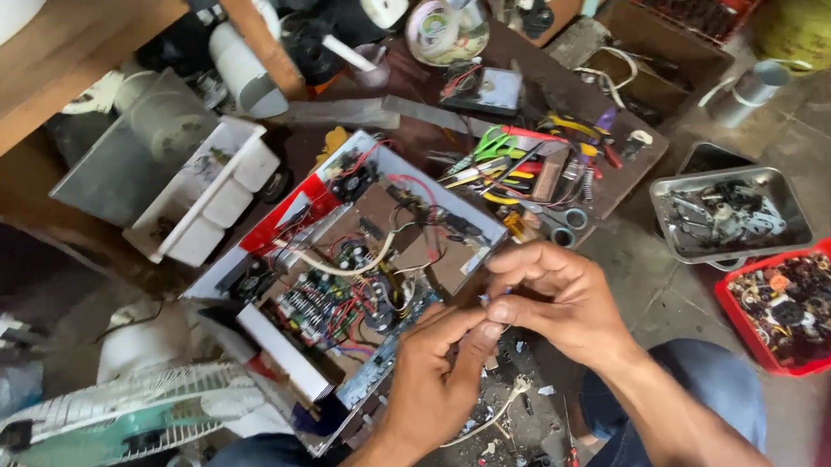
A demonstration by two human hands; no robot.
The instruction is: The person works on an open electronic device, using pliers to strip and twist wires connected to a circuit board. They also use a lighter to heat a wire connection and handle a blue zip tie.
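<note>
Just left of your hands sits the opened electronics box [339, 270], cover off, its circuit board and tangle of red, black and white wires exposed. So the opening-up looks done; nothing suggests it is being closed again, and wires hang loose over its near edge. Beyond your hands lies a pile of hand tools [530, 168]: pliers, scissors, screwdrivers, all set down, none in use. Well to the right of your right hand are a metal tray [729, 214] of small metal parts and, nearer you, a red tray [808, 304] of dark small parts. Far left of your left hand, a white fan grille [101, 421] lies flat.

Your left hand [433, 377] and right hand [556, 296] meet fingertip to fingertip, close in front of the box's near right corner. Both pinch one small part [494, 300] between thumb and forefingers; it looks like a wire end or tiny component, too small to tell. Below your hands, cut wire scraps [502, 416] litter the floor, so I judge some trimming is done and the fine work on that part is under way.
</note>
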